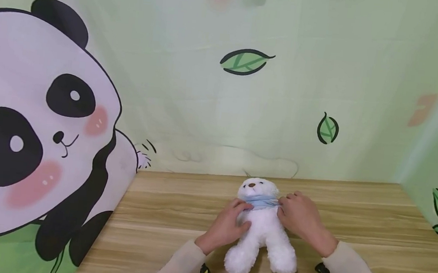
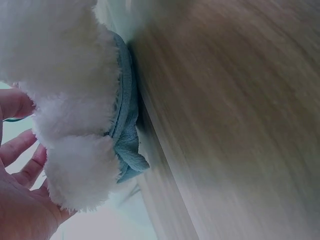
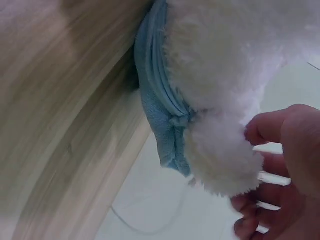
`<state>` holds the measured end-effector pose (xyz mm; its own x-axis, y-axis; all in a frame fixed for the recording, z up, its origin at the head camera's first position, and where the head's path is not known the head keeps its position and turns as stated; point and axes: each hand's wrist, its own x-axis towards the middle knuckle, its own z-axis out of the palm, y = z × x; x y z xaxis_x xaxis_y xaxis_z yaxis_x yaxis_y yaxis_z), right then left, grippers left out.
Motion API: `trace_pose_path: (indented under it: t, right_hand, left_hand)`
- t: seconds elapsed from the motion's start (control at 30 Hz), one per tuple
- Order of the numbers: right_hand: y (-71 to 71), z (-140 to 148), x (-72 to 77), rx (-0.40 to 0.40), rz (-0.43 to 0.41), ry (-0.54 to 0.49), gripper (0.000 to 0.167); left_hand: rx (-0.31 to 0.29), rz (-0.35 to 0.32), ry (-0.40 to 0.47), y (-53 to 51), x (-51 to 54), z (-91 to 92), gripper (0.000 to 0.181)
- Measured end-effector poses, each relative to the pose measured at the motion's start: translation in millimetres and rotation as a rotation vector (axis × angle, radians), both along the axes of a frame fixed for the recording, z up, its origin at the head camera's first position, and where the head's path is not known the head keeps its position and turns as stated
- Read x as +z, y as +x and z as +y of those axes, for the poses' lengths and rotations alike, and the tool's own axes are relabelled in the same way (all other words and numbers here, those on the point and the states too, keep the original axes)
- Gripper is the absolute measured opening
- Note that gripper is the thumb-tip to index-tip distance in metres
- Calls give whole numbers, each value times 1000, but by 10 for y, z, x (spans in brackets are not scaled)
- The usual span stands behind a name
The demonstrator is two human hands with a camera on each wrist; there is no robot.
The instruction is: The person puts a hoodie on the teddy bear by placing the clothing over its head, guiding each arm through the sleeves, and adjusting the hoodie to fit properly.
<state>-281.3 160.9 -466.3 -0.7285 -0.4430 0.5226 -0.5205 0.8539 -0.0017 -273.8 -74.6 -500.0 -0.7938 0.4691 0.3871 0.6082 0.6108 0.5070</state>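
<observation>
A white plush bear (image 1: 263,225) lies face up on the wooden table (image 1: 164,202), its head toward the wall and a light blue scarf (image 1: 262,202) round its neck. My left hand (image 1: 225,226) holds its left-of-view side beside the scarf, thumb and fingers apart. On the other side my right hand (image 1: 303,214) grips it by the arm near the scarf's edge. In the left wrist view, fingers (image 2: 31,165) curve against a fluffy arm (image 2: 82,172). The right wrist view has thumb and fingers (image 3: 272,165) around the other arm (image 3: 225,150).
Behind the table hangs a pale green backdrop (image 1: 190,107) printed with leaves and, at left, a large panda (image 1: 27,89). Small black objects (image 1: 322,270) show at both wrists. The table's far edge runs just beyond the bear's head.
</observation>
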Motion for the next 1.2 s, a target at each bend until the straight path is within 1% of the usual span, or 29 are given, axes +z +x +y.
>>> trace_pose_path:
  t: [0.03, 0.07, 0.13, 0.2, 0.3, 0.4, 0.5, 0.6, 0.73, 0.83, 0.97, 1.07, 1.2]
  right_hand:
    - [2, -6, 0, 34, -10, -17, 3]
    - [3, -15, -5, 74, -30, -33, 9]
    - [10, -36, -9, 150, -96, -63, 16]
    - [18, -55, -13, 198, -173, -81, 20]
    - [21, -44, -36, 199, -267, -82, 24]
    - [8, -9, -51, 208, -319, -79, 30]
    - [-4, 36, -64, 241, -351, -81, 34]
    - [-19, 66, -76, 248, -390, -98, 37]
    - [-38, 91, -74, 219, -446, -133, 34]
    - [-36, 100, -69, 196, -473, -155, 33]
    - [-25, 103, -72, 202, -494, -170, 37]
    - [-28, 104, -78, 228, -485, -173, 39]
    - [-43, 107, -100, 264, -467, -177, 34]
  left_hand:
    - [0, -7, 1, 4, 4, 1, 37]
    - [0, -10, 1, 2, 4, 1, 37]
    - [-1, -22, -6, -3, 2, 5, 38]
    - [-1, -35, -14, -7, 3, 12, 39]
    - [-2, -47, -25, -10, -5, 36, 42]
    - [3, -60, -41, -2, 3, 61, 42]
    - [12, -70, -74, -1, 14, 89, 44]
    - [25, -76, -115, -9, 39, 126, 47]
    - [36, -97, -164, -31, 68, 173, 52]
    - [29, -117, -170, -44, 82, 178, 52]
    - [19, -145, -147, -53, 96, 165, 45]
    - [21, -153, -146, -65, 95, 159, 43]
    - [21, -159, -161, -79, 80, 161, 43]
